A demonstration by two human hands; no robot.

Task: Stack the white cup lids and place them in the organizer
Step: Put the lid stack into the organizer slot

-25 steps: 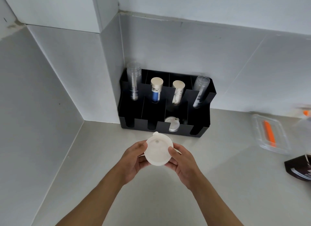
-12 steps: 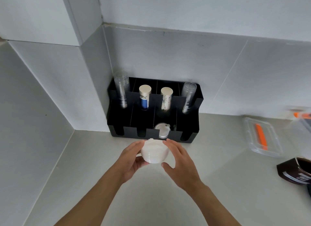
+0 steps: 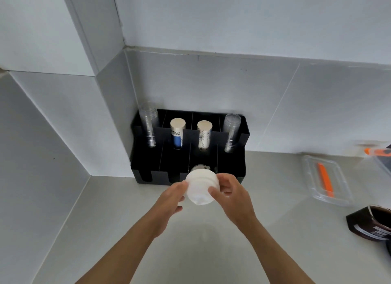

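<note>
- both hands, left hand (image 3: 171,199) and right hand (image 3: 230,196), grasp the stack of white lids (image 3: 202,188) by its sides.
- the loose stack may splay if it catches the organizer (image 3: 148,173) slot's near edge.

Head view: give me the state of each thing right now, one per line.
Lid stack: held between both hands, above the counter, in front of the organizer.
Left hand: fingers on the stack.
Right hand: fingers on the stack.
Organizer: a lid already in one front slot.
Clear container: on the counter.
</note>
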